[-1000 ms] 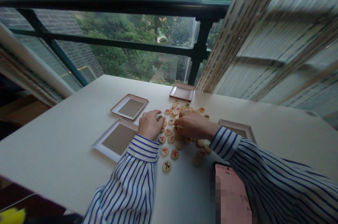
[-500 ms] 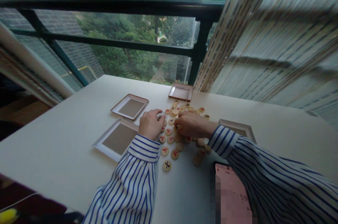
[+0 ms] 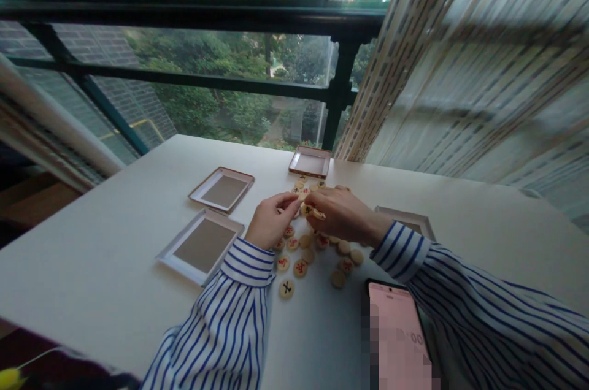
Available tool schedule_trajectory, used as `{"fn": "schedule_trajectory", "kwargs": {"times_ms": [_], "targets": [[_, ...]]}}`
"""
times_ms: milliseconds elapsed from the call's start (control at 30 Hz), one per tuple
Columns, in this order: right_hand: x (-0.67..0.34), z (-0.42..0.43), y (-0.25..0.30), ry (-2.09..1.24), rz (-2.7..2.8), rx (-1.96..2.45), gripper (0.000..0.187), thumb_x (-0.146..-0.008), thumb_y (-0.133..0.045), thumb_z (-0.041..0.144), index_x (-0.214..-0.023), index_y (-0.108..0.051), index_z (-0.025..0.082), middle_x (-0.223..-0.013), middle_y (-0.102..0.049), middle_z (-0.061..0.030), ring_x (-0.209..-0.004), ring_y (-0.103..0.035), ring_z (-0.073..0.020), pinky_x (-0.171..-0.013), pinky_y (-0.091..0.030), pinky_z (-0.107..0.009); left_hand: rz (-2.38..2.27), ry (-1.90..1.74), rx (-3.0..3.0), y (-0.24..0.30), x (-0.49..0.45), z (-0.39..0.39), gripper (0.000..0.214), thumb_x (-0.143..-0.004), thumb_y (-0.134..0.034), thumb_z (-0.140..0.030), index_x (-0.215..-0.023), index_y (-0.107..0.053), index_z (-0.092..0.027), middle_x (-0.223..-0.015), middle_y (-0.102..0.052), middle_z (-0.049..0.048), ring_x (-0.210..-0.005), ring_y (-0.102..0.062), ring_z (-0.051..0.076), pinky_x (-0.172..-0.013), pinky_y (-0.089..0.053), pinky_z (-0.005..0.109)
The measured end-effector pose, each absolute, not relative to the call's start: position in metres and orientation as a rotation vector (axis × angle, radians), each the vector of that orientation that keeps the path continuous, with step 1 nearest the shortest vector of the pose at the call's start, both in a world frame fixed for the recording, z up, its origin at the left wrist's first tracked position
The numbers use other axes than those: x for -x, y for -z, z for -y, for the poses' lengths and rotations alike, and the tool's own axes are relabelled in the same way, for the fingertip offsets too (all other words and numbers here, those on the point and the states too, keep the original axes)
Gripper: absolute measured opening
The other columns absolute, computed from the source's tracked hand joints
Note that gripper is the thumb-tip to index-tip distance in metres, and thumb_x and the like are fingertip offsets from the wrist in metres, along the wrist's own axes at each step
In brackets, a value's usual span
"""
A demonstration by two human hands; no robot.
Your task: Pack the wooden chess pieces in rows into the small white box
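Note:
Several round wooden game discs [image 3: 300, 267] with red or black characters lie scattered on the white table [image 3: 105, 255]. My left hand [image 3: 270, 220] is raised a little above them, its fingers pinched on a disc. My right hand [image 3: 338, 212] meets it from the right, fingers closed on a few stacked discs [image 3: 309, 210]. Both wrists wear blue-striped white sleeves. One black-marked disc [image 3: 286, 288] lies nearest me.
Two shallow box halves [image 3: 202, 246] [image 3: 223, 189] lie to the left. A third [image 3: 310, 162] sits at the far edge by the window, a fourth [image 3: 405, 220] behind my right wrist. A pink phone [image 3: 396, 335] lies at the near right. Striped curtains hang on the right.
Both hands lifted off the pile and came together above it, each pinching discs. The view shifted slightly.

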State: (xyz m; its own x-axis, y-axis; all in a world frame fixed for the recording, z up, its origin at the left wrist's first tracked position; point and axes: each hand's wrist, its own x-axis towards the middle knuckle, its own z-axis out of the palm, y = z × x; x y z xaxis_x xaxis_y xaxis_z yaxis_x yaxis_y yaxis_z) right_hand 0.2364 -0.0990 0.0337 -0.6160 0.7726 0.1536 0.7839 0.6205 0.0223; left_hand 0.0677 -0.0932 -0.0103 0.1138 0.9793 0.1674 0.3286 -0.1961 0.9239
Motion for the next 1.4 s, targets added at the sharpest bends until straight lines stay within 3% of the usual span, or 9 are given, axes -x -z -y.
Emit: {"fn": "schedule_trajectory", "kwargs": {"times_ms": [400,567,833,1200,1400], "targets": [[-0.249,0.111,-0.037,0.040,2.561,1.204,0.018,-0.082,-0.052,0.028,-0.094,-0.056,0.016,-0.088,-0.064,-0.0068,-0.079,-0.057,-0.0163,-0.070,-0.037,-0.028,-1.059,-1.051,-1.233,-0.003,-0.078,0.104,0.036,-0.057,-0.076,-0.032,-0.085,-0.071,-0.011,-0.078,-0.072,0.0080,-0.068,-0.062,0.015,-0.066,-0.049,0.026],[-0.263,0.120,-0.044,0.023,2.504,1.201,0.022,-0.082,-0.053,0.030,-0.099,-0.057,0.016,-0.091,-0.065,-0.0081,-0.085,-0.058,-0.0183,-0.074,-0.039,-0.030,-1.114,-1.068,-1.300,-0.005,-0.078,0.106,0.035,-0.058,-0.075,-0.034,-0.084,-0.072,-0.011,-0.070,-0.070,0.0065,-0.062,-0.060,0.013,-0.058,-0.047,0.024],[-0.293,0.141,-0.050,0.035,2.451,1.167,0.021,-0.084,-0.053,0.027,-0.102,-0.058,0.017,-0.095,-0.065,-0.0079,-0.089,-0.058,-0.0186,-0.079,-0.041,-0.032,-1.056,-1.026,-1.359,-0.013,-0.094,0.114,0.036,-0.062,-0.073,-0.034,-0.090,-0.070,-0.012,-0.084,-0.072,0.0080,-0.076,-0.063,0.016,-0.073,-0.049,0.028],[-0.320,0.164,-0.046,-0.024,2.332,1.194,0.025,-0.082,-0.055,0.024,-0.105,-0.059,0.016,-0.095,-0.065,-0.0086,-0.087,-0.057,-0.0172,-0.079,-0.043,-0.033,-1.013,-1.006,-1.374,-0.018,-0.138,0.132,0.028,-0.067,-0.070,-0.031,-0.088,-0.070,-0.013,-0.076,-0.071,0.0055,-0.068,-0.062,0.014,-0.062,-0.048,0.025],[-0.335,0.172,-0.038,-0.040,2.298,1.219,0.026,-0.082,-0.056,0.027,-0.105,-0.059,0.016,-0.096,-0.065,-0.0092,-0.087,-0.057,-0.0173,-0.078,-0.043,-0.033,-0.927,-0.993,-1.338,-0.013,-0.163,0.143,0.027,-0.069,-0.068,-0.031,-0.088,-0.071,-0.013,-0.079,-0.071,0.0055,-0.069,-0.060,0.013,-0.064,-0.047,0.024]]}}
